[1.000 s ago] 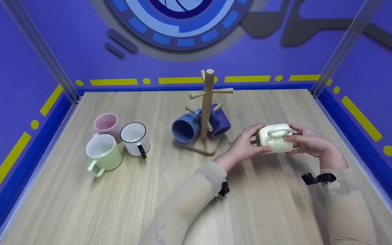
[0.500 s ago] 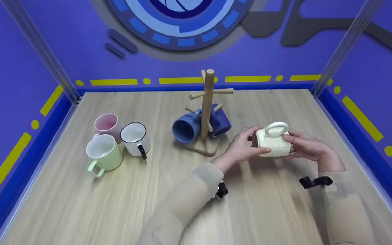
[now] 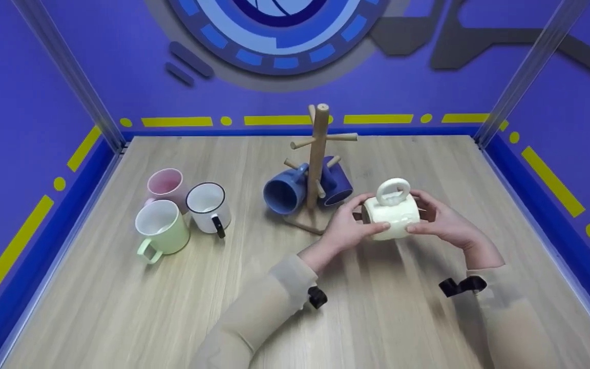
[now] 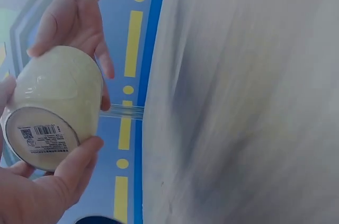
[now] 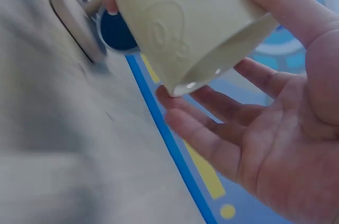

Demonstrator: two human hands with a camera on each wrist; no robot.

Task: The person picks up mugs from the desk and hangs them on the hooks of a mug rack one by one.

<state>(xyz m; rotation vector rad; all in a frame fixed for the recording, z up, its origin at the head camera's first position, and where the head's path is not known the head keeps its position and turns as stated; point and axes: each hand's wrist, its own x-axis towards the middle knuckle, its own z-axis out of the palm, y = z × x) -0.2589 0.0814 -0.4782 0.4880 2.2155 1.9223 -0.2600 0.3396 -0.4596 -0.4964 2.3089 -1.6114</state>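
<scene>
Two hands hold one cream mug (image 3: 391, 215) sideways above the surface (image 3: 377, 318), handle up: the left hand (image 3: 345, 231) curls round its base end, the right hand (image 3: 441, 221) cups its open rim with fingers loosely bent. Just beyond the left hand stands a wooden mug tree (image 3: 316, 154); two blue mugs (image 3: 302, 187) already hang there, upper pegs bare. Far left of both hands, three mugs (image 3: 182, 212) wait upright.
</scene>
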